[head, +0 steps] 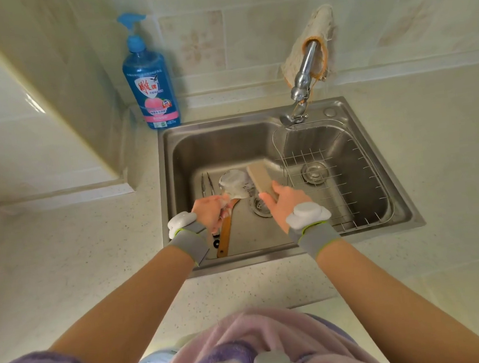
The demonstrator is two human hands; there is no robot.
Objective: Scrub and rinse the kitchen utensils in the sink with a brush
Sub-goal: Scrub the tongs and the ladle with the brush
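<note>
Gripping a soapy ladle [234, 183] by its wooden handle, the L hand [210, 214] has fingers curled round the shaft just below the foam-coated metal bowl. The handle's free end slants down toward the near sink wall. R hand [286, 203] clasps a tan rectangular brush [260, 179] at its near end, w/ the far end angled up-left, just beside the ladle bowl; touching or not, can't tell. Both are inside the stainless sink [255, 114], left-centre of the basin, w/ the drain strainer [261, 205] between the two hands. Metal tongs [206, 183] lie on the sink floor just left of the ladle bowl. A wire rack [334, 171] fills the basin's right part.

At the back rim a chrome faucet [306, 65] leans over the rack, w/ a frayed cloth [314, 31] draped on it. A blue pump bottle of dish soap [149, 81] stands upright at the sink's back-left corner, on a pale speckled countertop [61, 244]. Beige tiled wall [244, 18] runs behind.

Both forearms reach fwd from the btm of the view, bare. Each wrist has a grey band w/ a white device: L [182, 221], R [306, 214]. L hand is turned palm-down over the handle; the back of the R hand faces up.
</note>
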